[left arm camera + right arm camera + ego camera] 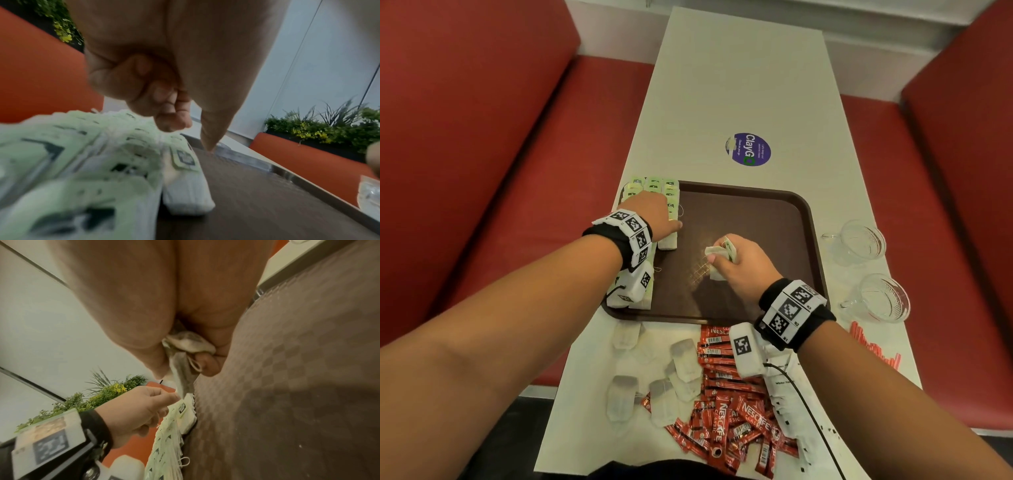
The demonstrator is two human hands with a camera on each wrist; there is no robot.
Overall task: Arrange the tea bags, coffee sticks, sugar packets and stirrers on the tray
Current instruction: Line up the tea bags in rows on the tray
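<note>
A person's two bare forearms reach over a long white table [739,85] set between red padded bench seats [465,137]. A dark brown plastic tray [774,219], rectangular with rounded corners, a raised rim and a fine checked texture, lies across the table. Along its left edge stand packed rows of paper tea bags [669,192], white with pale green tags. The left hand [650,214] rests on these rows, its fingers curled inward over the tags and its thumb pointing down towards the tray floor; whether it grips any bag cannot be told. The right hand [743,263] hovers over the middle of the tray, fingers closed around a crumpled tea bag [717,255] whose thin paper and looped string hang from the fist. On the table near the person lie loose flat tea bags [685,356], a heap of glossy red coffee sticks [726,411] and white sugar packets [787,404]. Red stirrers [876,349] lie at the right edge, beside two clear ribbed glass cups [863,243]. A round purple sticker [749,149] sits further up the table. The wrist views show pale walls and green plants [329,128] behind the benches. Both wrists wear black bands with square coded markers.
</note>
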